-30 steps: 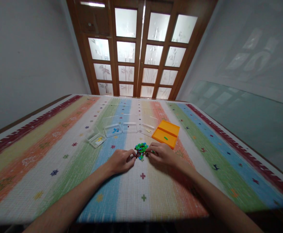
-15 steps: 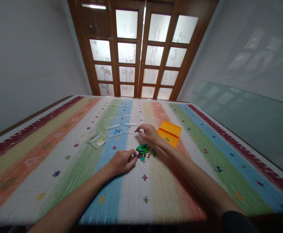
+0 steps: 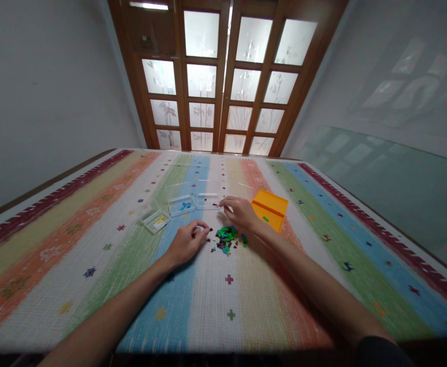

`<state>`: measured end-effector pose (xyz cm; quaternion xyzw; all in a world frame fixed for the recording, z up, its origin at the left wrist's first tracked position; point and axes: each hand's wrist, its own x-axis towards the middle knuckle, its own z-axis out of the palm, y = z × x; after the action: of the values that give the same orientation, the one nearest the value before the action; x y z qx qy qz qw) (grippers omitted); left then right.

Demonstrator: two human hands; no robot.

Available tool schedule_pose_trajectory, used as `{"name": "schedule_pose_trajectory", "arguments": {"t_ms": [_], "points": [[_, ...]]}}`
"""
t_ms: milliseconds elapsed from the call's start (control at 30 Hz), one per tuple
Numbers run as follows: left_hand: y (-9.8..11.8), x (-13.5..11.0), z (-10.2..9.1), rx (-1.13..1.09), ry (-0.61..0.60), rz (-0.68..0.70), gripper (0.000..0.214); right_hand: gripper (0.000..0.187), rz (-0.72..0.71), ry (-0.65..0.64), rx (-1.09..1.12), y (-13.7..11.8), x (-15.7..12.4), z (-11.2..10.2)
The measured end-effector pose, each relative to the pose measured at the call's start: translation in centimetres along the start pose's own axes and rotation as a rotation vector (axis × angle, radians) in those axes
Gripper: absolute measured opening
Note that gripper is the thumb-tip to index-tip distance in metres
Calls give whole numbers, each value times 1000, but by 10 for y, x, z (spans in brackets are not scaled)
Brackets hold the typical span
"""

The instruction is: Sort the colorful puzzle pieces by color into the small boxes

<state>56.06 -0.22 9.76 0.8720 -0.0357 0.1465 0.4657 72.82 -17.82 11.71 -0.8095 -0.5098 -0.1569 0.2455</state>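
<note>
My left hand (image 3: pixel 189 243) is closed in a pinch on a small dark brown plastic piece (image 3: pixel 210 229), just left of the pile. My right hand (image 3: pixel 239 211) has its thumb and finger pinched at the right end of a clear box (image 3: pixel 202 207). Another small dark brown piece (image 3: pixel 215 205) shows at those fingertips, over the box. One more brown piece (image 3: pixel 205 200) lies inside it. Between my hands and a little nearer is a loose pile of green, brown and blue pieces (image 3: pixel 226 235).
Left of that box stand a clear box with blue pieces (image 3: pixel 180 211) and a clear box with yellow pieces (image 3: pixel 152 227). An open orange case (image 3: pixel 275 206), with a green piece (image 3: pixel 265 218) in it, lies beyond my right wrist. A striped cloth (image 3: pixel 208 311) covers the table.
My left hand has moved away from the pile, up and to the left, and a brown piece now shows in its fingers. My right hand has shifted very slightly right.
</note>
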Motion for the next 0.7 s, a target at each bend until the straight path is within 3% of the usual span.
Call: {"name": "schedule_pose_trajectory", "arguments": {"t_ms": [167, 300, 567, 700], "points": [[-1, 3, -3, -51, 38, -79, 34, 19, -59, 18, 75, -10, -60, -17], [-3, 7, -7, 55, 71, -30, 32, 19, -38, 155, 135, -22, -99, -24], [-8, 49, -29, 312, 162, 14, 24, 21, -42, 230, 123, -21, -99, -26], [-10, 75, -35, 527, 115, 11, 23, 20, -52, 218, 99, -20, -101, -26]]}}
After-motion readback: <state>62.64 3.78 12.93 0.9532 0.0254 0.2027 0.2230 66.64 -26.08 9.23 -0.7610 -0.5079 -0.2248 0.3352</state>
